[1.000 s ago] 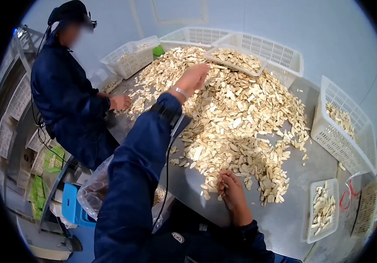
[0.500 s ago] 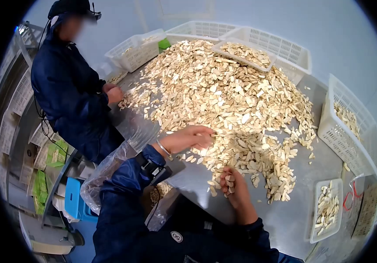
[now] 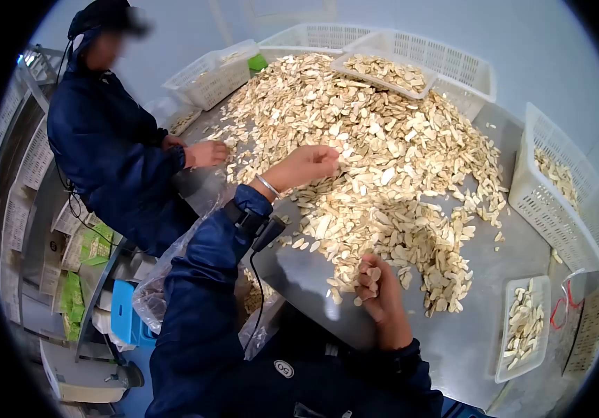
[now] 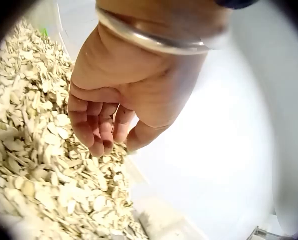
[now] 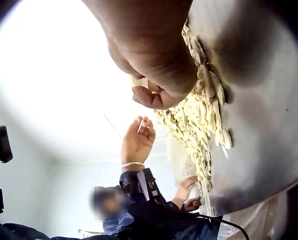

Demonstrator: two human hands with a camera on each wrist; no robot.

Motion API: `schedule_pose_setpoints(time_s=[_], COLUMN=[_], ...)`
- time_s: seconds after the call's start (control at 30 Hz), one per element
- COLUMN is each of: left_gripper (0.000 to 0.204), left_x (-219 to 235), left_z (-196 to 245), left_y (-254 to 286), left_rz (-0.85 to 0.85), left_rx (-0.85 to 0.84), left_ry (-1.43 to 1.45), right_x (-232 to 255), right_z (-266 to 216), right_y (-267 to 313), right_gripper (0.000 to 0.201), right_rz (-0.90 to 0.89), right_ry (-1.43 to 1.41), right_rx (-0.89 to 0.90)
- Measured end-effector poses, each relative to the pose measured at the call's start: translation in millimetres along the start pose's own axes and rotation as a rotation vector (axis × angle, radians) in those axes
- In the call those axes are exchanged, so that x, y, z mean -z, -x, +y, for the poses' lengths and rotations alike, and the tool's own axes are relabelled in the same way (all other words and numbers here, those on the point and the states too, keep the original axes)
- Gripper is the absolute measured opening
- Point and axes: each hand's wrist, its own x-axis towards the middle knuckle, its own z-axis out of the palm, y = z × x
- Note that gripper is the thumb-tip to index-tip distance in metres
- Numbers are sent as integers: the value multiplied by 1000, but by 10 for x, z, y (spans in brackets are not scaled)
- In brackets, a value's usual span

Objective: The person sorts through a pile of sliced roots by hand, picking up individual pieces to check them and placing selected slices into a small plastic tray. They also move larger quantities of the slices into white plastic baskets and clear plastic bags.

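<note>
A large heap of pale dried slices (image 3: 355, 139) lies on the metal table. My left hand (image 3: 304, 167) hovers over the left part of the heap; in the left wrist view this hand (image 4: 124, 90) has relaxed, slightly bent fingers and nothing visible in them. At the heap's near edge, my right hand (image 3: 385, 296) is palm up with its fingers curled round a few slices (image 3: 372, 275). The right wrist view shows the back of the right hand (image 5: 154, 60) close up, mostly hiding what it grips.
White baskets (image 3: 557, 195) stand along the back and right. A shallow tray of slices (image 3: 524, 327) lies at the right front, another tray (image 3: 383, 73) on the heap. Another person (image 3: 111, 139) works at the left. A clear plastic bag (image 3: 164, 279) hangs at the table's near edge.
My left hand has moved down and then partly back up over the heap. My right hand has turned palm up with slices showing. The other person's hand has reached toward the heap.
</note>
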Motion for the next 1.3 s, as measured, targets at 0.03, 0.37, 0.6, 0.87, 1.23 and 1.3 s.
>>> schedule_pose_setpoints(time_s=[0.03,0.37,0.6,0.87,1.23,1.3], left_gripper=[24,17,10,13,25,29], left_x=[13,-191,-139,-461,-420,-392], left_z=[-101,-945,-932,-932,-1075,-1094], left_y=[30,617,1020,953,1256,1278], left_rz=[34,171,368,300,484,450], left_rx=[25,-131,15,-239,45,83], left_ry=[-176,-909,-1054,-784,-801,-788], right_x=[-41,-144,-110,-212,-211,-197], right_z=[2,96,134,155,144,148], right_y=[9,23,-6,24,33,28], right_gripper=[19,23,25,26,24,24], right_rz=[35,111,76,119,118,112], right_ry=[32,218,252,270,260,256], right_rx=[13,102,129,146,153,153])
